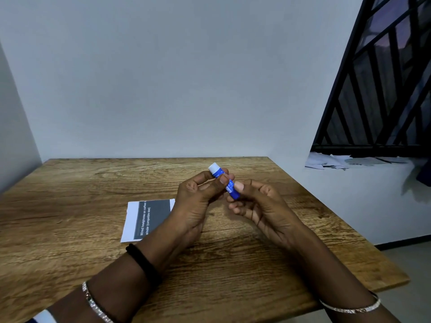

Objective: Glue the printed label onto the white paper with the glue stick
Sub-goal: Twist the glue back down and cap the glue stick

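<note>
A bangle [95,304] and a black band [142,259] circle the left wrist. Both hands hover above the table [70,194], holding the glue stick [233,192] between them, tilted, with its white cap on at the far end. The left hand [196,201] pinches the stick just below the cap. The right hand [258,206] curls its thumb and fingers round the blue lower end. Beyond the left wrist, the dark label [154,213] lies flat on the table, with white paper [131,220] showing along its left side.

Wood-grain table [70,206] shoved against a plain grey-white wall [175,78] at 12 o'clock, black-barred window [384,89] at 2, dusky outside, dim light.
</note>
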